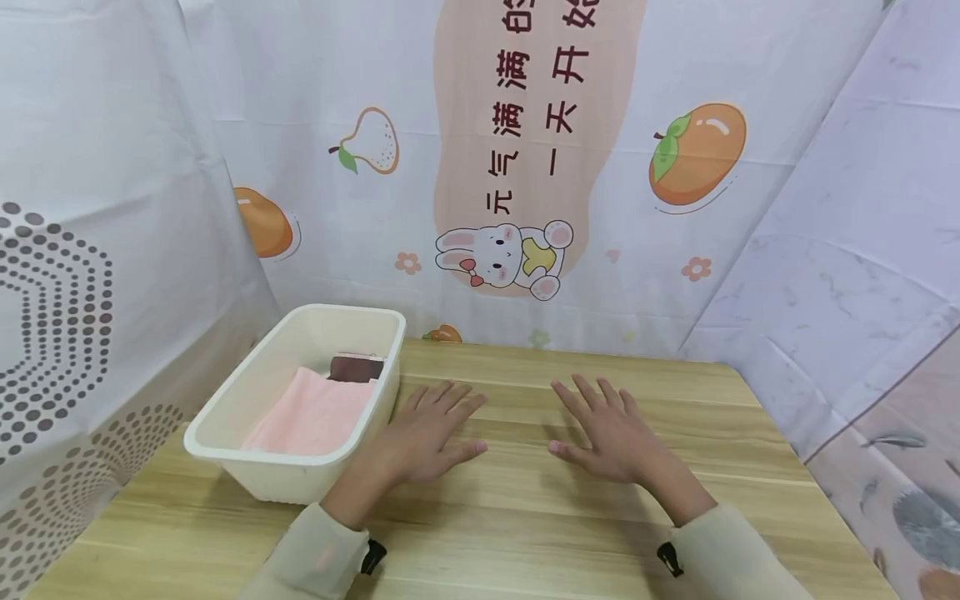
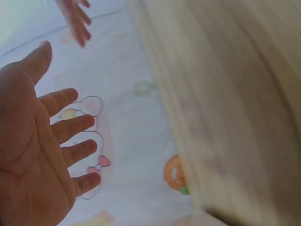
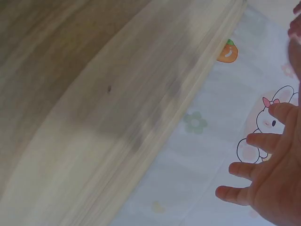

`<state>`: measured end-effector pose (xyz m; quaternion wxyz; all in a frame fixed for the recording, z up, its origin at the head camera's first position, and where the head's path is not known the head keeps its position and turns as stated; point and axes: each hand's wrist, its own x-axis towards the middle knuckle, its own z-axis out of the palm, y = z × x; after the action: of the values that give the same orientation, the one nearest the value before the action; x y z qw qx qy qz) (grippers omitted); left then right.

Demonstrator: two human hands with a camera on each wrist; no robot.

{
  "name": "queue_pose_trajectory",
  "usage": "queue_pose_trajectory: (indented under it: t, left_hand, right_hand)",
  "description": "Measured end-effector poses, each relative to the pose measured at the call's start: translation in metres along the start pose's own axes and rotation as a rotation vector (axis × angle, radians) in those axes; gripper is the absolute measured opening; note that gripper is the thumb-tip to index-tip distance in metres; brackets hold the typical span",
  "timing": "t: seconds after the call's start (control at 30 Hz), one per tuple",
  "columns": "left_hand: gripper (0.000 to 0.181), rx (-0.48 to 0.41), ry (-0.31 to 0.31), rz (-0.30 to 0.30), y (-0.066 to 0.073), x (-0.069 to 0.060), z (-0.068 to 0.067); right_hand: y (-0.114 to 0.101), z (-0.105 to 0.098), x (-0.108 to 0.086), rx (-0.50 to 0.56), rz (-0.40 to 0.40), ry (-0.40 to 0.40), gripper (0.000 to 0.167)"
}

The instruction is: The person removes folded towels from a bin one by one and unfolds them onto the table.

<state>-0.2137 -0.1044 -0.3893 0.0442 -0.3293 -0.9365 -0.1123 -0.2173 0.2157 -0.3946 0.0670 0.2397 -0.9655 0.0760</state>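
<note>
Printed curtains (image 1: 300, 75) back the desk (image 1: 517, 533). At its left I see the tub (image 1: 273, 481), probably light, stiff plastic; its rim would be my hold. Inside, the pink cloth (image 1: 318, 418) looks soft and limp; I'd pinch its raised fold. The dark item (image 1: 356, 368) at its far side I can't identify. The left hand (image 1: 429, 437), just right of the tub, and the right hand (image 1: 609, 433) hover over the desk, empty, fingers spread.

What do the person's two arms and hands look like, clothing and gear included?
The left hand and right hand show no gloves or rings. The cream fabric left sleeve and matching right sleeve end near the wrists; the left bears a faint pinkish patch. A small black piece shows at the left cuff, another at the right.
</note>
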Motion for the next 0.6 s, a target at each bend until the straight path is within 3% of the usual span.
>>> queue_pose_trajectory:
  t: [0.33,0.6]
  left_hand:
    - [0.065,0.060,0.096,0.044,0.015,-0.005,-0.037]
    - [0.064,0.073,0.210,0.018,0.009,-0.022,-0.072]
  right_hand:
    - [0.000,-0.006,0.022,-0.034,-0.071,0.054,0.076]
    - [-0.007,-0.017,0.045,-0.056,-0.090,0.017,0.077]
